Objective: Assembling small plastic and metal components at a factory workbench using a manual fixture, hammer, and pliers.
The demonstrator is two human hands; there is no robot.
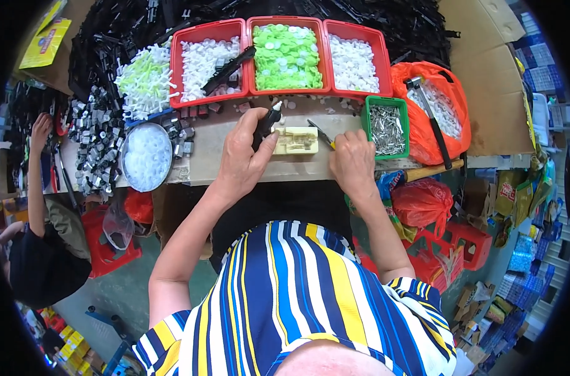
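My left hand [242, 150] is closed around a small black plastic part [268, 125] that has a white tip pointing up. A cream block [296, 140] with a hollowed top lies on the bench beside that hand, close to its thumb. My right hand [354, 161] grips a slim dark pointed tool [322, 134] with a bit of yellow at the fingers; its exact kind is unclear. The tool's tip reaches toward the block's right end. A green tray [404, 125] of small metal pins stands just right of my right hand.
Behind the block are red trays [247, 56] of white and green plastic pieces, with black parts heaped beyond. A hammer [430, 119] leans on an orange bag [458, 100]. At left are a round dish [146, 156], dark metal pieces [97, 141] and another person's arm [36, 175].
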